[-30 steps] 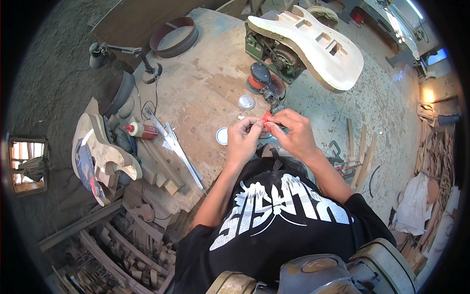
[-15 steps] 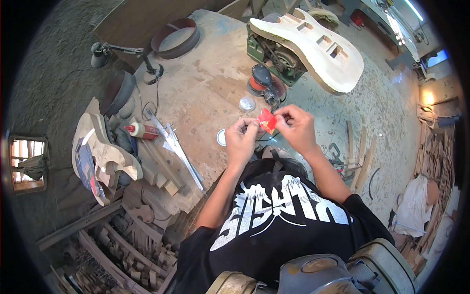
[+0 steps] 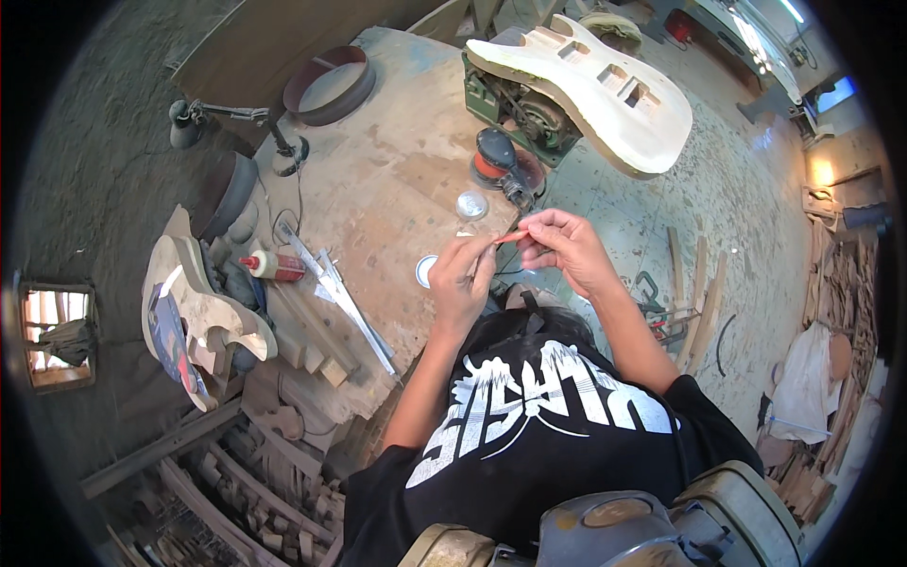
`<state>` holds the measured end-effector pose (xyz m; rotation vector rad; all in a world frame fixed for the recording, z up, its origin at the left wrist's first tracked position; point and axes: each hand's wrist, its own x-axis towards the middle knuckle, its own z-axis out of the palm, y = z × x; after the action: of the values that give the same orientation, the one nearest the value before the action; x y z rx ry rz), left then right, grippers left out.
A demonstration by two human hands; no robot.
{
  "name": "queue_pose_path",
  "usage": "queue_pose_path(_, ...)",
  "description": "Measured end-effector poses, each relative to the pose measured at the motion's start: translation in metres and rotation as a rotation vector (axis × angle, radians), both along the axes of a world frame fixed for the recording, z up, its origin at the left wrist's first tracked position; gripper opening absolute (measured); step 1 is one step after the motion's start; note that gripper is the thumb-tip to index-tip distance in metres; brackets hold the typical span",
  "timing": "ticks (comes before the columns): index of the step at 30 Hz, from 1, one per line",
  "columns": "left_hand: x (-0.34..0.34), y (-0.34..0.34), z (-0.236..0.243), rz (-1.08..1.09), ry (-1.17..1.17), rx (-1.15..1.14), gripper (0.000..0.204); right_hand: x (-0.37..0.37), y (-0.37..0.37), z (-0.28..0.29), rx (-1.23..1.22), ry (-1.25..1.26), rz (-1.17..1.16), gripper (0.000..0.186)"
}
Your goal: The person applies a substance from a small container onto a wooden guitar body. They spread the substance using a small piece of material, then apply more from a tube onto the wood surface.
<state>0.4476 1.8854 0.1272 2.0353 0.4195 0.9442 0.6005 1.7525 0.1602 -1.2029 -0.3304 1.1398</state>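
Note:
A small red sachet-like piece (image 3: 511, 236) is stretched edge-on between my hands, over the near edge of the bench. My left hand (image 3: 461, 279) pinches its left end between thumb and fingers. The other end is gripped by my right hand (image 3: 564, 248), its lower fingers curled. What the piece contains cannot be seen. Just beyond the left hand stands a small round silvery tin (image 3: 471, 205). A white disc with a blue rim (image 3: 426, 270), like a lid, lies beside that hand, partly hidden by it.
An orbital sander (image 3: 498, 156) sits near a green machine (image 3: 487, 99), over which lies a pale guitar body (image 3: 605, 94). On the bench's left are a red-capped bottle (image 3: 273, 265), metal rulers (image 3: 331, 283), wood strips (image 3: 307, 317) and a desk lamp (image 3: 283, 151). A clamp (image 3: 649, 293) lies at right.
The red piece has turned from showing its flat face to a thin, edge-on strip. My right hand has rotated and lowered slightly; the view has shifted a little.

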Motion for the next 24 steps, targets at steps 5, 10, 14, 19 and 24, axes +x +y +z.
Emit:
queue_pose_path(5, 0.001, -0.006, -0.008, -0.179, -0.297, -1.024, 0.036, 0.002, 0.001, -0.002, 0.108, -0.219, -0.105, 0.014)
queue_pose_path(10, 0.005, -0.008, 0.000, -0.232, -0.153, -1.010, 0.033, -0.010, 0.007, 0.002, 0.112, -0.347, -0.130, 0.016)
queue_pose_path(14, 0.006, -0.009, 0.000, -0.191, -0.051, -1.034, 0.027, -0.004, 0.007, -0.004, 0.046, -0.372, -0.108, 0.017)
queue_pose_path(19, 0.006, -0.010, -0.001, -0.171, 0.000, -0.978, 0.025, -0.003, 0.007, 0.003, 0.013, -0.453, -0.085, 0.014)
queue_pose_path(24, 0.010, -0.010, 0.004, -0.130, 0.068, -0.861, 0.023, 0.002, 0.004, -0.010, 0.023, -0.736, -0.103, 0.012)
